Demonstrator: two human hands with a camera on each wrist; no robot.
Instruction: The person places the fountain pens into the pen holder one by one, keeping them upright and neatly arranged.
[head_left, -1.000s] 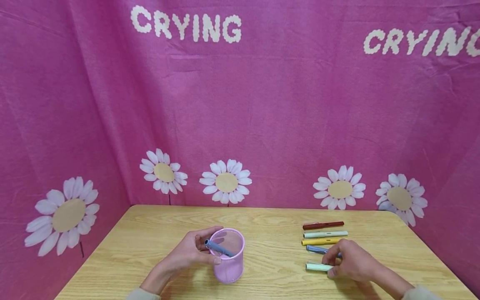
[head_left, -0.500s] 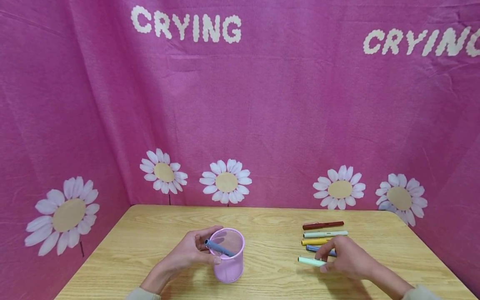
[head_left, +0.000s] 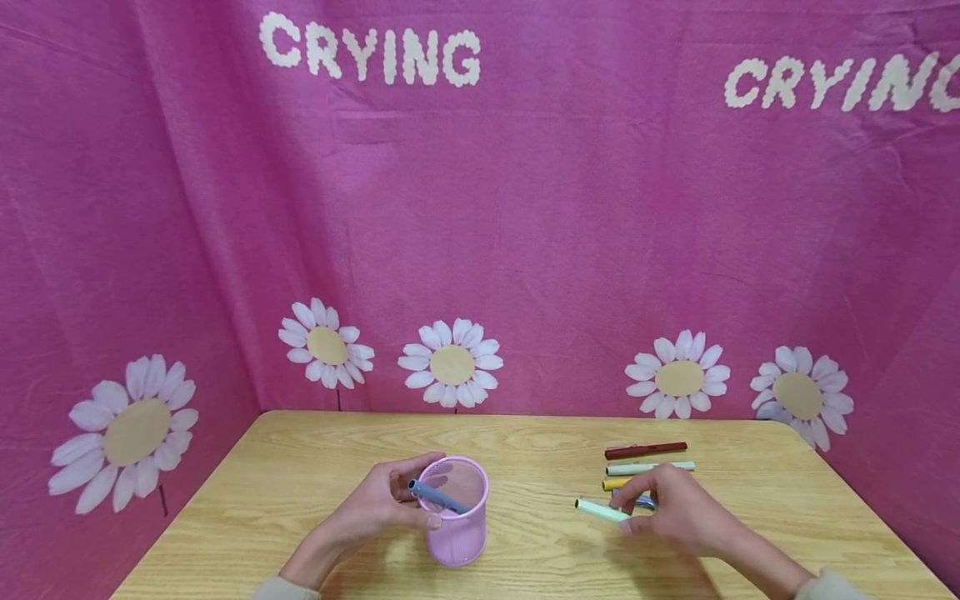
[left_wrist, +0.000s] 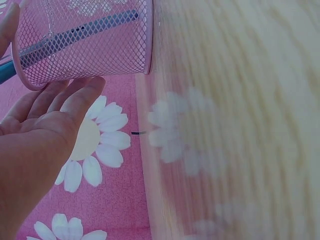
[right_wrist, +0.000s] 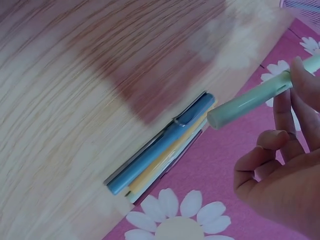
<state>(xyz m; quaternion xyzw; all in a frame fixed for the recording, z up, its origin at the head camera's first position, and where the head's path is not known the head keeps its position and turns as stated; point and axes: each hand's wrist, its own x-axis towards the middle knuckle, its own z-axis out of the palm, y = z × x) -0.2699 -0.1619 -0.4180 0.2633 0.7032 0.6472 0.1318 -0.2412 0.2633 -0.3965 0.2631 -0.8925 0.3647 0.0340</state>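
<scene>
My left hand holds a pink mesh pen cup at its near-left side, thumb and fingers around it. The cup stands upright on the wooden table. A grey-blue pen leans inside, its end poking over the rim; in the left wrist view this pen shows through the mesh. My right hand pinches a mint-green pen between thumb and fingers, raised off the table. In the right wrist view the mint-green pen slants above the other pens.
Right of the cup lie a dark red pen, a pale green pen, a yellow pen and a blue pen, the last partly behind my right hand. A pink cloth with daisies rises behind the table.
My right hand has lifted the mint-green pen off the table and carried it left, towards the cup. The left hand and cup have stayed in place.
</scene>
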